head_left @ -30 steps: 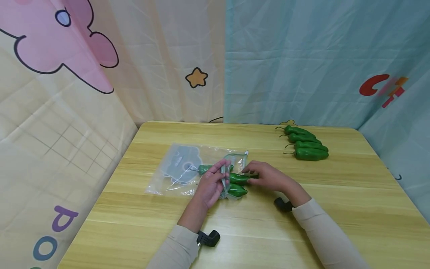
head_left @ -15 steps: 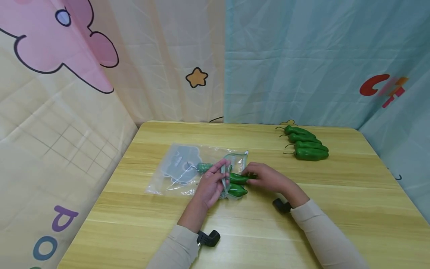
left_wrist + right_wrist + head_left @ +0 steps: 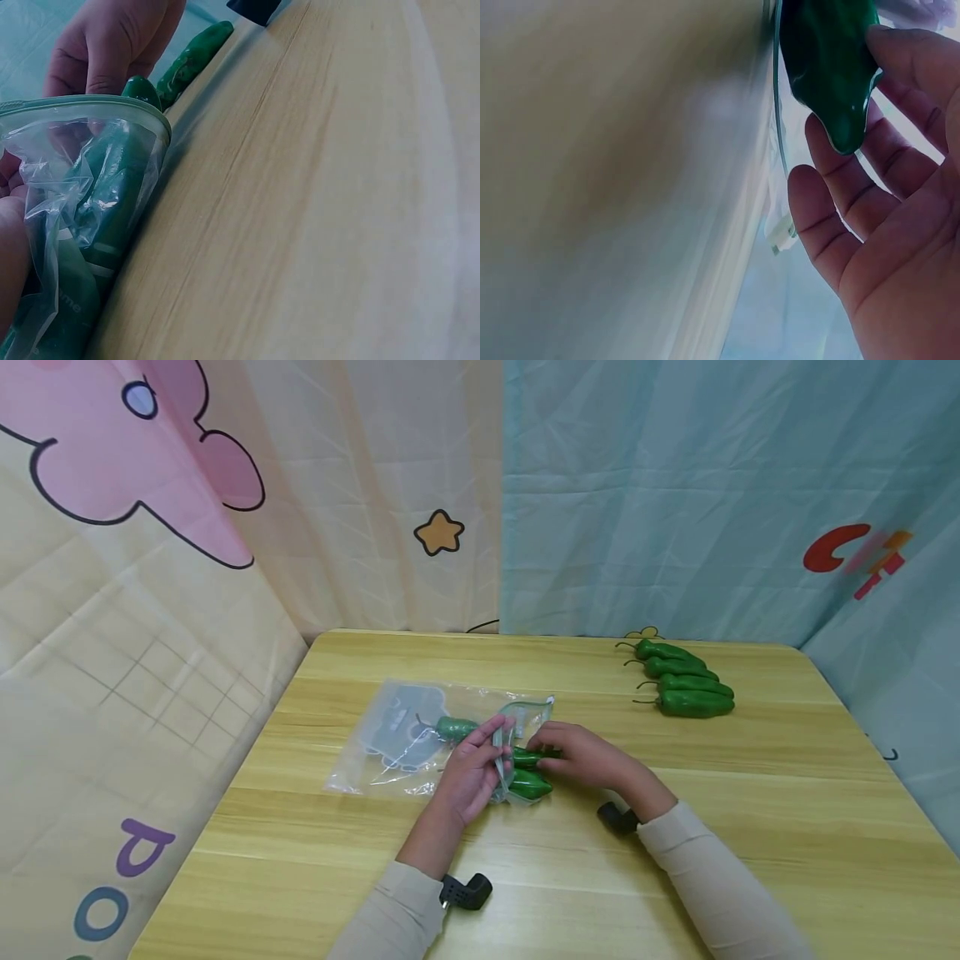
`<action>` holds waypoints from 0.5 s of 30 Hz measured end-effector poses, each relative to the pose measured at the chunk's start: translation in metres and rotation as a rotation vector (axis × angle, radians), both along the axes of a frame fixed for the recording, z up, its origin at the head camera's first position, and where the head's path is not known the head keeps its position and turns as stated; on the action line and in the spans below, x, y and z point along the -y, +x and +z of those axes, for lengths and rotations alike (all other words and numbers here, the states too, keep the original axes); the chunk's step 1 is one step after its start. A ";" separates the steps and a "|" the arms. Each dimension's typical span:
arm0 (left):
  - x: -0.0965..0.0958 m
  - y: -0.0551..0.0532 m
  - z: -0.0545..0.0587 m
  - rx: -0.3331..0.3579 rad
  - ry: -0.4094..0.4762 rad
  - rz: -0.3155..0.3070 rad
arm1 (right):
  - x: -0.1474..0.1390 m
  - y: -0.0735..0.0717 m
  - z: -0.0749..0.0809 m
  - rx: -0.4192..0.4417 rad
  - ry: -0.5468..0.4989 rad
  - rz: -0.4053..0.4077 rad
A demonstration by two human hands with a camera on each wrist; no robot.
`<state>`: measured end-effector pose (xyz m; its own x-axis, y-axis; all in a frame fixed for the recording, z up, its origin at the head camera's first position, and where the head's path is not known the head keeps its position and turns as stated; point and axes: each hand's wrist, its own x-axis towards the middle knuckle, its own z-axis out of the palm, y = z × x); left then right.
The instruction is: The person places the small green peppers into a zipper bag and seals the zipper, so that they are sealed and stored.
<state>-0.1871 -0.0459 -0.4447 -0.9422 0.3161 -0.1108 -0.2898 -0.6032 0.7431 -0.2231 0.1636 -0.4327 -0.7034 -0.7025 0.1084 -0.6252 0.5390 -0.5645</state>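
A clear zip bag [image 3: 348, 764] lies flat on the table, its mouth towards the right. At that mouth my left hand [image 3: 467, 777] pinches the plastic edge, holding it raised. Inside the bag a green pepper [image 3: 453, 729] shows through the film, stem to the left. Another green pepper [image 3: 530, 785] lies in the opening, blunt end outward. My right hand [image 3: 585, 758] grips a further pepper [image 3: 527, 757] by its outer end, between thumb and fingers, as the right wrist view shows of that pepper [image 3: 832, 67]. Its other end is hidden behind the left hand and the bag.
Several green peppers [image 3: 693, 703] lie side by side at the back right of the wooden table [image 3: 540, 877], stems to the left. A patterned curtain [image 3: 600, 527] hangs behind the table's far edge.
My right hand has moved left with its pepper, deeper into the bag's mouth. The pepper seen through the film has shifted slightly to the left and away. My left hand has stayed in place.
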 end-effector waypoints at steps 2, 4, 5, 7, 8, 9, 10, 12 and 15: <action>0.000 0.000 0.000 -0.002 -0.002 0.000 | 0.001 0.000 0.000 -0.003 -0.004 0.001; 0.000 0.000 0.000 -0.002 -0.004 0.000 | 0.002 0.000 0.000 -0.005 -0.004 -0.003; 0.000 0.000 0.000 0.000 -0.004 0.000 | 0.002 0.001 0.000 -0.006 -0.001 -0.006; 0.000 0.001 0.001 -0.003 -0.005 0.000 | 0.001 0.001 0.001 -0.004 0.000 -0.018; 0.000 0.001 0.001 -0.003 -0.005 0.000 | 0.000 0.001 0.002 -0.002 0.003 -0.028; 0.000 0.001 0.001 -0.003 -0.003 0.000 | -0.001 0.002 0.003 0.003 0.003 -0.037; 0.000 0.001 0.001 -0.004 -0.003 0.000 | -0.002 0.002 0.003 0.005 0.005 -0.047; 0.000 0.001 0.000 -0.005 0.000 0.001 | -0.006 0.002 0.004 0.010 0.006 -0.061; 0.000 0.001 0.000 -0.004 0.002 0.002 | -0.011 0.002 0.003 0.016 0.019 -0.081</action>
